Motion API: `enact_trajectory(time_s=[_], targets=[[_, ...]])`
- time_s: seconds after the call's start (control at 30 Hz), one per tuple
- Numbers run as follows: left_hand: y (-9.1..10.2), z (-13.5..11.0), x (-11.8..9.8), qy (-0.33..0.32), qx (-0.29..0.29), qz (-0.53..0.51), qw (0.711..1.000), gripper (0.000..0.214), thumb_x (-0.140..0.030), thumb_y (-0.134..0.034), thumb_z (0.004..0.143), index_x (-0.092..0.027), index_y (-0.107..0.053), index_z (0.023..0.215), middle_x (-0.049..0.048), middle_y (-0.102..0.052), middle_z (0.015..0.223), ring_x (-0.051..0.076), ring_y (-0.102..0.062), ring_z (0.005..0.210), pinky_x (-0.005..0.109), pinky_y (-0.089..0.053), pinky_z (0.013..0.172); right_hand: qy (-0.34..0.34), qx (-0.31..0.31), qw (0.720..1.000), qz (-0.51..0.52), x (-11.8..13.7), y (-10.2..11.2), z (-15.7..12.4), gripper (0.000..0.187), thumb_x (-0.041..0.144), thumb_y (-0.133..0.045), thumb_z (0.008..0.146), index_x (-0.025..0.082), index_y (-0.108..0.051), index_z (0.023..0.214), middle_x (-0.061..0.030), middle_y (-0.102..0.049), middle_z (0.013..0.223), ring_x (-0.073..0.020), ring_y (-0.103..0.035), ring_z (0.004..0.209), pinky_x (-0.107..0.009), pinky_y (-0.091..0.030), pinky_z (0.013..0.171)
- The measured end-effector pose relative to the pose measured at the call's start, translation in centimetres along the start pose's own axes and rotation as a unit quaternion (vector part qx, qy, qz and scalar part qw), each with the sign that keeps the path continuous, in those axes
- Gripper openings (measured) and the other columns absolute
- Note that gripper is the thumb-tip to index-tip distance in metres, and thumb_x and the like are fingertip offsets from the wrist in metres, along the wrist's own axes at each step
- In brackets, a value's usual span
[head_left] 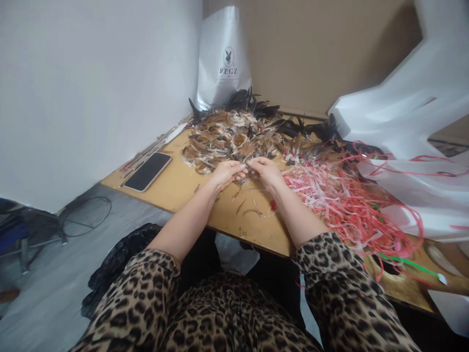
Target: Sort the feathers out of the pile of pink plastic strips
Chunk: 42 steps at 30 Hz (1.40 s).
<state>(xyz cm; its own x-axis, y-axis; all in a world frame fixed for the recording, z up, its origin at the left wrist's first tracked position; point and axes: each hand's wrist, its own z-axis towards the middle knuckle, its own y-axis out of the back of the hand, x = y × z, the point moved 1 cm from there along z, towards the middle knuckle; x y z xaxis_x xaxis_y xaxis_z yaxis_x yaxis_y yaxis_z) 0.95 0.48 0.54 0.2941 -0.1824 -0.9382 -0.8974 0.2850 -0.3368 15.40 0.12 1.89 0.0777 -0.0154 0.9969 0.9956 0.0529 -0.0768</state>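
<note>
Over the wooden table, my left hand (230, 172) and my right hand (264, 170) meet fingertip to fingertip at the near edge of a heap of brown and black feathers (227, 137). Both hands are closed in a pinch. A small dark wisp that looks like a feather shows between the fingertips; its details are blurred and partly hidden by the fingers. Beneath my hands, loose feather bits (252, 210) lie scattered on the tabletop. Right of my right hand spreads a tangle of pink and red ribbon strips (344, 200).
A phone (148, 171) lies on the table (234, 230) at the left, near thin sticks along the wall. A white printed bag (225, 58) stands behind the feathers. White plastic sheets (399, 98) cover the right side. On the floor is a black plastic bag (117, 264).
</note>
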Motion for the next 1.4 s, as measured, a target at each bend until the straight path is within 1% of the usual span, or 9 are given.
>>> enact_trajectory(time_s=[0.13, 0.33, 0.47, 0.6, 0.8, 0.9, 0.97, 1.2, 1.4], targets=[[0.9, 0.7, 0.2, -0.025, -0.033, -0.038, 0.998, 0.015, -0.021, -0.067, 0.069, -0.008, -0.062, 0.073, 0.0033, -0.064, 0.063, 0.002, -0.053, 0.049, 0.012, -0.038, 0.046, 0.116, 0.018, 0.967, -0.224, -0.1, 1.6, 0.5, 0.018, 0.034, -0.062, 0.065, 0.017, -0.064, 0.069, 0.0009, -0.056, 0.058, -0.0104, -0.046, 0.053, -0.024, -0.037, 0.053], [1.3, 1.1, 0.4, -0.03, -0.035, -0.063, 0.997, 0.014, -0.021, -0.067, 0.069, -0.008, -0.062, 0.07, 0.0031, -0.063, 0.062, 0.002, -0.052, 0.047, 0.011, -0.037, 0.043, 0.254, 0.079, 0.768, -0.582, 0.4, 2.0, -0.1, 0.017, 0.024, -0.053, 0.074, 0.02, -0.068, 0.081, -0.0066, -0.059, 0.082, -0.0176, -0.052, 0.079, -0.029, -0.037, 0.069], [1.2, 0.9, 0.3, -0.024, -0.038, -0.067, 0.997, 0.013, -0.019, -0.066, 0.07, -0.008, -0.061, 0.071, 0.0027, -0.063, 0.062, 0.001, -0.052, 0.047, 0.011, -0.037, 0.044, 0.264, 0.089, 0.686, -0.672, 0.3, 1.1, -0.4, 0.022, 0.026, -0.048, 0.08, 0.019, -0.068, 0.086, -0.0111, -0.06, 0.087, -0.0211, -0.051, 0.084, -0.031, -0.034, 0.07], [1.2, 0.8, 0.2, -0.019, -0.039, -0.069, 0.997, 0.012, -0.019, -0.065, 0.07, -0.008, -0.061, 0.071, 0.0028, -0.063, 0.064, 0.001, -0.052, 0.048, 0.01, -0.037, 0.043, 0.246, 0.085, 0.68, -0.686, 0.0, 0.8, -0.1, 0.027, 0.026, -0.042, 0.083, 0.016, -0.067, 0.078, -0.0116, -0.059, 0.084, -0.0201, -0.051, 0.079, -0.03, -0.033, 0.068], [1.4, 0.9, 0.1, -0.022, -0.053, -0.097, 0.994, 0.009, -0.016, -0.063, 0.072, -0.008, -0.06, 0.073, 0.0029, -0.063, 0.066, 0.002, -0.053, 0.048, 0.01, -0.038, 0.043, 0.222, 0.035, 0.777, -0.588, -0.1, 1.9, 0.6, 0.021, 0.024, -0.044, 0.08, 0.016, -0.063, 0.077, -0.0067, -0.056, 0.081, -0.0162, -0.05, 0.077, -0.026, -0.035, 0.067], [1.3, 0.8, 0.0, -0.019, -0.064, -0.104, 0.992, 0.009, -0.016, -0.063, 0.072, -0.008, -0.059, 0.074, 0.0032, -0.063, 0.066, 0.002, -0.054, 0.048, 0.01, -0.038, 0.044, 0.226, 0.037, 0.799, -0.556, 0.2, 2.4, 0.8, 0.019, 0.025, -0.046, 0.079, 0.016, -0.063, 0.077, -0.0058, -0.055, 0.082, -0.0161, -0.05, 0.078, -0.026, -0.035, 0.068], [1.2, 0.8, -0.1, -0.017, -0.066, -0.107, 0.992, 0.009, -0.015, -0.063, 0.072, -0.008, -0.059, 0.075, 0.0033, -0.064, 0.066, 0.002, -0.054, 0.049, 0.011, -0.038, 0.044, 0.234, 0.069, 0.782, -0.573, 0.4, 2.3, 0.6, 0.019, 0.025, -0.047, 0.079, 0.017, -0.064, 0.079, -0.0061, -0.056, 0.084, -0.0171, -0.049, 0.081, -0.027, -0.034, 0.07], [0.8, 0.5, -0.3, -0.008, -0.069, -0.107, 0.992, 0.006, -0.012, -0.062, 0.072, -0.007, -0.059, 0.074, 0.0029, -0.064, 0.064, 0.002, -0.054, 0.048, 0.011, -0.038, 0.043, 0.224, 0.115, 0.656, -0.712, 0.9, 0.9, -0.5, 0.025, 0.025, -0.043, 0.083, 0.018, -0.066, 0.087, -0.0117, -0.058, 0.093, -0.0229, -0.046, 0.09, -0.033, -0.028, 0.073], [0.9, 0.5, -0.4, -0.008, -0.064, -0.108, 0.992, 0.006, -0.012, -0.062, 0.072, -0.007, -0.061, 0.074, 0.0039, -0.065, 0.067, 0.003, -0.055, 0.049, 0.011, -0.039, 0.043, 0.262, 0.065, 0.63, -0.728, 1.2, 1.2, -0.4, 0.027, 0.024, -0.038, 0.086, 0.014, -0.063, 0.082, -0.0115, -0.057, 0.09, -0.0218, -0.044, 0.086, -0.033, -0.025, 0.07]])
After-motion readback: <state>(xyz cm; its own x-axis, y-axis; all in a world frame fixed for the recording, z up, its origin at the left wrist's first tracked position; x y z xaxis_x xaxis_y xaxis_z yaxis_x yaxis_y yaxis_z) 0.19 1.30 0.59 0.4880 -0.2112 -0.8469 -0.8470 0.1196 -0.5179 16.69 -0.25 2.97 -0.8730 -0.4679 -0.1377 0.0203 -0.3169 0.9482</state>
